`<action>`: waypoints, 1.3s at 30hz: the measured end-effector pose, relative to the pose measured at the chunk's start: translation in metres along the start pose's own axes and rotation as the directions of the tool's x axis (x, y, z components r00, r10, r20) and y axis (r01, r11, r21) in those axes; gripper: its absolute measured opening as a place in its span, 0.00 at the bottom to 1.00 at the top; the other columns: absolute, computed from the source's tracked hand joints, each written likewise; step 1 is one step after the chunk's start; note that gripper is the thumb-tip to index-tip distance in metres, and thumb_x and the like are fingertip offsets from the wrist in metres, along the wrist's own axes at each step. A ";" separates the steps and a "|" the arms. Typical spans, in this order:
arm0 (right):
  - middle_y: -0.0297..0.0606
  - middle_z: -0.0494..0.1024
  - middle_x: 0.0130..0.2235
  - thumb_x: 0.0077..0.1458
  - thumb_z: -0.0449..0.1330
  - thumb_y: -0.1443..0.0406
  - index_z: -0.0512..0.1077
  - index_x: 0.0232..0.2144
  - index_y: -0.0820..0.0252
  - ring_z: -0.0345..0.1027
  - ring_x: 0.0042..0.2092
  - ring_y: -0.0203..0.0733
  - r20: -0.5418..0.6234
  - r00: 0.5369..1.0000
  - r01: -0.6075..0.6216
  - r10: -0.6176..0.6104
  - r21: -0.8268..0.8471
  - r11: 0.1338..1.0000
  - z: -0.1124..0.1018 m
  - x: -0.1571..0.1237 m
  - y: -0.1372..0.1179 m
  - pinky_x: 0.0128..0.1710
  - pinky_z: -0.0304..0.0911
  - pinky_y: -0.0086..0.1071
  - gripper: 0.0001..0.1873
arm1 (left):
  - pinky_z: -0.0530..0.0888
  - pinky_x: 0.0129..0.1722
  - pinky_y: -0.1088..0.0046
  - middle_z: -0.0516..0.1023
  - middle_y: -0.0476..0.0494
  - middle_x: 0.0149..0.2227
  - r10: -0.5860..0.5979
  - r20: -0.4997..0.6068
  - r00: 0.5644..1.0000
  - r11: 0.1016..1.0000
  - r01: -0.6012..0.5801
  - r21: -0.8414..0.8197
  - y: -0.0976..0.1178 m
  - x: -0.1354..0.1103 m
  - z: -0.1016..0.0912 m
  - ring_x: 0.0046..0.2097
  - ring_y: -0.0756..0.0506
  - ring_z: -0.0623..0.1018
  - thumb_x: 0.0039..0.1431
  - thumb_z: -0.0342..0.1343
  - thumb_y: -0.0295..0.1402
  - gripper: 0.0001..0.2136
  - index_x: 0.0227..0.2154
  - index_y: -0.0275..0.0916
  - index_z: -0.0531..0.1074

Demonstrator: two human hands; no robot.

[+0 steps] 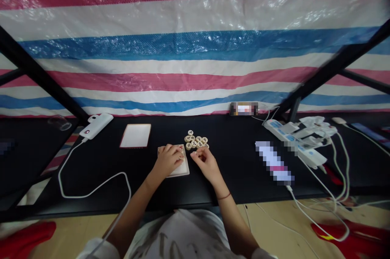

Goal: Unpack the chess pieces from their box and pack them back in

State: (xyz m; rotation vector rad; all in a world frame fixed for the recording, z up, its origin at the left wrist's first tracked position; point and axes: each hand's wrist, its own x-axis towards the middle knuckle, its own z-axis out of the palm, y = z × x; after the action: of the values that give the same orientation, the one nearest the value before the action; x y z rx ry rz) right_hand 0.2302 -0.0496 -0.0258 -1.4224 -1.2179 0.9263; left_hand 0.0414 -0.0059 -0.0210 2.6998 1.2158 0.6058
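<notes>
My left hand (169, 160) rests on a small square pale wooden box (180, 169) on the black table, fingers curled over its far part. My right hand (204, 160) lies just right of the box, fingers bent in a pinch near its corner; what they hold, if anything, is too small to make out. Several round wooden game discs (196, 140) with dark marks lie in a cluster just beyond both hands.
A white-faced lid or tray (135, 135) lies left of the discs. A white power bank (96, 125) with a looping cable sits at the far left. Power strips with plugs and cables (300, 139) crowd the right. A striped tarp hangs behind the black table (237, 178).
</notes>
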 end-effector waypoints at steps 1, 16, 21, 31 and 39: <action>0.32 0.72 0.29 0.50 0.62 0.51 0.65 0.34 0.57 0.61 0.26 0.34 0.017 1.000 0.015 -0.014 -0.051 0.999 0.001 -0.001 -0.003 0.28 0.60 0.29 0.18 | 0.62 0.43 0.62 0.77 0.45 0.45 -0.005 -0.009 1.000 1.000 0.005 0.013 0.000 -0.001 -0.001 0.46 0.42 0.69 0.57 0.60 0.34 0.03 0.35 0.44 0.76; 0.43 0.74 0.44 0.55 0.56 0.71 0.74 0.42 0.56 0.68 0.47 0.47 0.268 0.913 0.406 -0.308 -0.518 0.753 0.034 -0.003 -0.013 0.50 0.66 0.40 0.12 | 0.70 0.51 0.63 0.75 0.43 0.43 -0.230 -0.253 0.940 0.954 0.168 -0.247 -0.041 -0.029 -0.006 0.48 0.44 0.72 0.64 0.50 0.34 0.09 0.42 0.42 0.73; 0.43 0.74 0.44 0.58 0.56 0.65 0.74 0.40 0.57 0.70 0.46 0.45 0.201 0.916 0.400 -0.346 -0.482 0.779 0.024 0.012 -0.020 0.48 0.66 0.36 0.09 | 0.71 0.52 0.62 0.74 0.42 0.43 -0.279 -0.282 0.918 0.931 0.186 -0.315 -0.044 -0.030 -0.002 0.48 0.44 0.73 0.64 0.50 0.34 0.09 0.43 0.41 0.73; 0.47 0.79 0.38 0.58 0.56 0.54 0.76 0.39 0.59 0.74 0.40 0.47 0.147 0.978 0.070 0.147 -0.897 0.437 0.013 0.132 -0.043 0.35 0.62 0.31 0.17 | 0.73 0.50 0.61 0.75 0.42 0.41 -0.324 -0.296 0.898 0.906 0.204 -0.371 -0.044 -0.027 -0.004 0.46 0.44 0.75 0.62 0.51 0.34 0.09 0.40 0.42 0.74; 0.42 0.81 0.36 0.58 0.57 0.58 0.77 0.35 0.58 0.75 0.41 0.44 0.224 0.967 0.148 0.122 -0.883 0.446 0.003 0.132 -0.048 0.36 0.59 0.29 0.12 | 0.73 0.50 0.62 0.75 0.42 0.41 -0.328 -0.275 0.904 0.901 0.212 -0.379 -0.044 -0.027 -0.005 0.46 0.44 0.74 0.63 0.50 0.33 0.09 0.41 0.42 0.74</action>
State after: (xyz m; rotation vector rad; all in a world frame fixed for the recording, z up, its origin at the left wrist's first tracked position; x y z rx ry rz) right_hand 0.2432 0.0793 0.0274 -2.1497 -2.1145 0.3911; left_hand -0.0072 0.0029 -0.0362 2.1451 1.3803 1.1449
